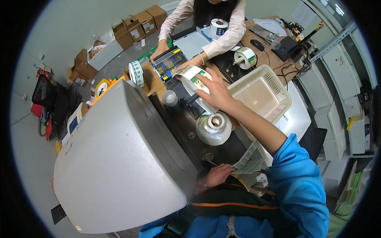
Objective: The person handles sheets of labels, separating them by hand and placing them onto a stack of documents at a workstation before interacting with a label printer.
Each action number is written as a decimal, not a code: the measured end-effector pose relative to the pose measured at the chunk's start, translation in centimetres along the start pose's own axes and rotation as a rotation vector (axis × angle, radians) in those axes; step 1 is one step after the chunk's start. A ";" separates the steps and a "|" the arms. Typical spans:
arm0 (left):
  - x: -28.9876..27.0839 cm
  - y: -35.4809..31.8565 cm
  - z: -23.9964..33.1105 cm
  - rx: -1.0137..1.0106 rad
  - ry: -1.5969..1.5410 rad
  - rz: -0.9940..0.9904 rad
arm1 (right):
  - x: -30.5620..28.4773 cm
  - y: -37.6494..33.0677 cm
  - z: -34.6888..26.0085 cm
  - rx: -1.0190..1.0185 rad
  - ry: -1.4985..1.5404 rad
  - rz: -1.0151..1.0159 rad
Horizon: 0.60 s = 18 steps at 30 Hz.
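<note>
My right hand [218,90] reaches forward across the desk, fingers bent over the edge of a label roll [189,73] with green and white print. A dark rod [192,99] sticks out by this roll, below my fingers. Down near my body, beside the big grey machine, my left hand [219,175] has its fingers closed at the end of a pale green label strip [250,160]. Between my hands lies another label roll [214,129] with a hollow core and clear wrapping. Next to it stands a clear round container [170,98].
A large grey machine housing [115,154] fills the left. Opposite, a person's hand [194,62] is close to the label roll, above a dark printer-like device [168,63]. A cream perforated basket [262,95], a keyboard [286,48] and a mouse [258,45] occupy the right.
</note>
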<state>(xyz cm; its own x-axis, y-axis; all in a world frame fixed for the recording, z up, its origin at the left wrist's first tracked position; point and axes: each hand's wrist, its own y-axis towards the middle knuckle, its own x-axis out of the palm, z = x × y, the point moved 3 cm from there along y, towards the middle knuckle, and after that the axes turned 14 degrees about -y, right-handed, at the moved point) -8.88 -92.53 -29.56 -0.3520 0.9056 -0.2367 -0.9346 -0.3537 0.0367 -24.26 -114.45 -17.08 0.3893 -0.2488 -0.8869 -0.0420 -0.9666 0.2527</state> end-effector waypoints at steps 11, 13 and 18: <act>0.0 -0.2 -0.5 0.031 -0.013 0.044 | -1.4 -2.9 1.2 -0.010 0.044 -0.100; 0.2 -0.2 -0.7 0.047 -0.026 0.044 | -1.4 -2.3 0.6 0.017 -0.011 -0.131; 0.0 -0.1 -0.4 0.057 -0.007 0.007 | 0.0 -0.2 0.5 0.020 -0.065 -0.048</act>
<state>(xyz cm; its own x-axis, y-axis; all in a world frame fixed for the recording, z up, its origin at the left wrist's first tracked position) -8.76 -92.60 -29.93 -0.3589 0.9048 -0.2292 -0.9334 -0.3465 0.0937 -24.73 -114.32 -17.34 0.3308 -0.2047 -0.9212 -0.0429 -0.9784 0.2020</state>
